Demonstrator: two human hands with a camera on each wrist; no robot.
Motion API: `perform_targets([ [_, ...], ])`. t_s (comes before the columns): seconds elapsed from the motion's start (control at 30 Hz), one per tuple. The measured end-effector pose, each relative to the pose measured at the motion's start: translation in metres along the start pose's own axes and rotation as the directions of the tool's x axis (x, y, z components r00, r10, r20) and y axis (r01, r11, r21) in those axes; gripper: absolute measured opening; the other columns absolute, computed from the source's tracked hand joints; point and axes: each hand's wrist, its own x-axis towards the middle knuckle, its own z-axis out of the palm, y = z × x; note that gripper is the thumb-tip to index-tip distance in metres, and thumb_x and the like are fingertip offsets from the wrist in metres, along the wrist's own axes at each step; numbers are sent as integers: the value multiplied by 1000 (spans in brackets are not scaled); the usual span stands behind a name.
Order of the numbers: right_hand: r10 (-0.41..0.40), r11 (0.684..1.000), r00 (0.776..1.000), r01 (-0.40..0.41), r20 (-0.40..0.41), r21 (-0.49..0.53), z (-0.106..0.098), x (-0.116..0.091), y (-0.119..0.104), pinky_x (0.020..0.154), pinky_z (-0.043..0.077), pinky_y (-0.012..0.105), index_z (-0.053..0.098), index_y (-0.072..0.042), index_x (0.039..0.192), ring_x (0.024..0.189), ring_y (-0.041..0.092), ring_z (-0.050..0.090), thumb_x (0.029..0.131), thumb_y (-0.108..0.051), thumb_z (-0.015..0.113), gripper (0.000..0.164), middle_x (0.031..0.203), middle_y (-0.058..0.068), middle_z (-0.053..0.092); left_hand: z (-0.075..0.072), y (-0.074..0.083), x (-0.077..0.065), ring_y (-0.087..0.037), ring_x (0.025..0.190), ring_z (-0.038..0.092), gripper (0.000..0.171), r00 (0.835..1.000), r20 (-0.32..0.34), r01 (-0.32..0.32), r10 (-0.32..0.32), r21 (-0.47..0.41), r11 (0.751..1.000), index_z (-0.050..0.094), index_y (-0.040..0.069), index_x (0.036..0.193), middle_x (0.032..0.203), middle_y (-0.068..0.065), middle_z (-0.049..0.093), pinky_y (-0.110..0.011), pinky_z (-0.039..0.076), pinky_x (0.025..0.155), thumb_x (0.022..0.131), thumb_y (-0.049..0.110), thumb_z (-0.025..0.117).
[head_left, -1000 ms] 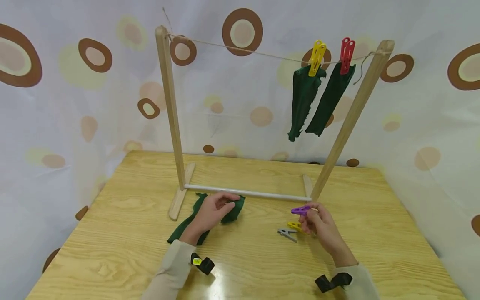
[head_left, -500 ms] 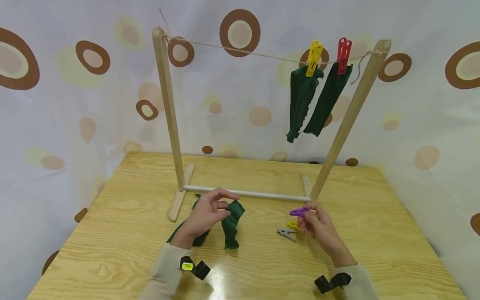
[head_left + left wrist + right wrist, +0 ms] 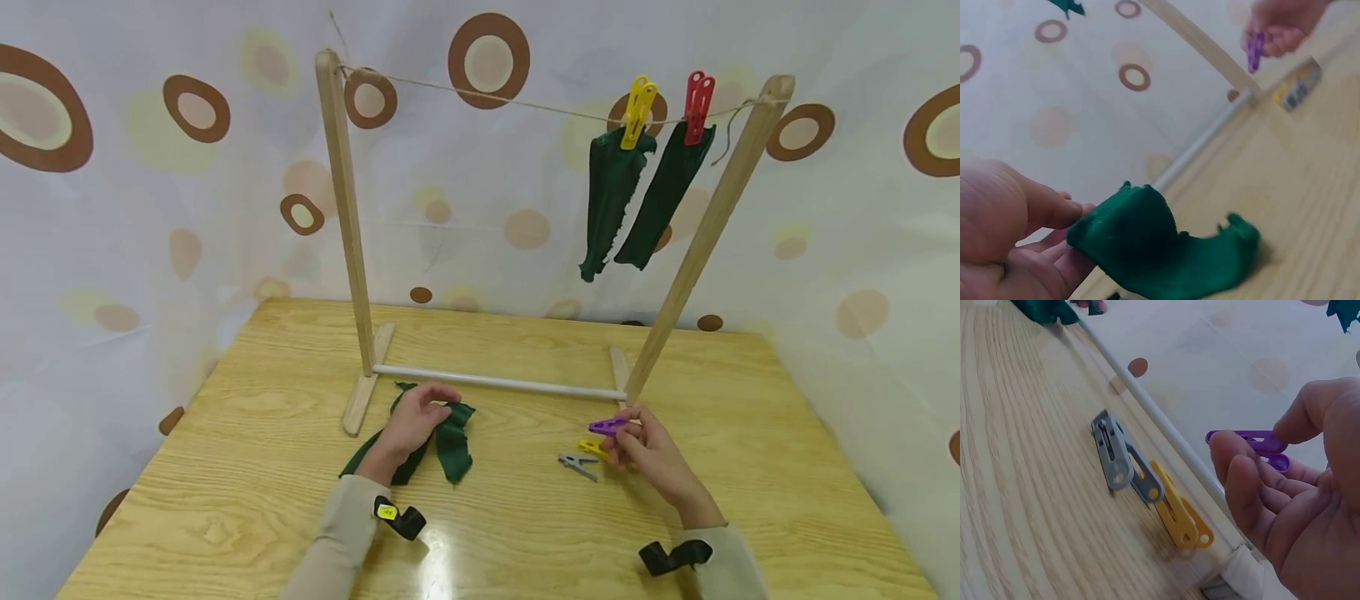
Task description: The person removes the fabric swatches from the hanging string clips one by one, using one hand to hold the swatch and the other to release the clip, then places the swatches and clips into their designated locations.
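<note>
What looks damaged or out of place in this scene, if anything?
The cloth hanging under the yellow clothespin has a jagged right edge, as if torn or frayed. The strip in the left hand also looks ragged at its free end. Nothing else clearly stands out.

Held cloth (image 3: 453, 450) left of clothespins (image 3: 572, 461)

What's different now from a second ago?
The left hand moved slightly left, pinching a green cloth strip whose loose end now reaches lower in the head view. The right hand still holds the purple clothespin. The gray clothespin, the loose yellow clothespin and the two hanging cloths stayed put.
</note>
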Motion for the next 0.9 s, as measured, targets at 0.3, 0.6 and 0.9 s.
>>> perform_targets([
  [0.3,66,997,997,-64,30,-42,-4,-2,7,55,51,26,30,15,121,66,11,61,103,-6,39,29,89,11,63,13,-13,3,-38,116,56,28,994,7,-106,106,109,988,57,-2,118,130,-22,53,-37,47,85,92,-10,53],
  [0.6,115,989,993,-111,37,-101,-2,-3,7,51,44,22,33,15,121,60,7,53,102,-5,43,29,86,8,62,18,-14,1,-45,138,25,46,950,156,-311,269,512,801,52,3,131,153,-23,27,-63,28,106,87,-9,60],
  [0.9,132,981,991,-125,37,-146,-2,-1,12,49,42,21,34,15,122,57,6,51,101,-4,43,30,88,14,61,27,-8,-5,-43,137,24,53,979,101,-195,178,733,651,51,6,130,149,-21,27,-62,21,109,83,11,75],
])
